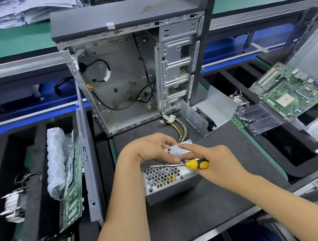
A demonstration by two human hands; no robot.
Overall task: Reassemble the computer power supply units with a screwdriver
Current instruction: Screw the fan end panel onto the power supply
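A silver power supply unit (164, 179) with a honeycomb grille lies on the black mat in front of me, its yellow and black wires (181, 129) running back toward the case. My left hand (147, 148) curls over the unit's far top edge and holds it. My right hand (217, 163) grips a screwdriver (193, 164) with a yellow and black handle; its metal shaft lies across the grille, pointing left. My right forefinger stretches out over the unit's top plate.
An open, empty computer case (128, 74) stands behind the unit. A second power supply with its bent cover (207, 112) lies to the right, beside a clear screw box (258, 118) and a motherboard (288, 90). Circuit boards (69, 181), bubble wrap and a heatsink (14, 204) fill the left trays.
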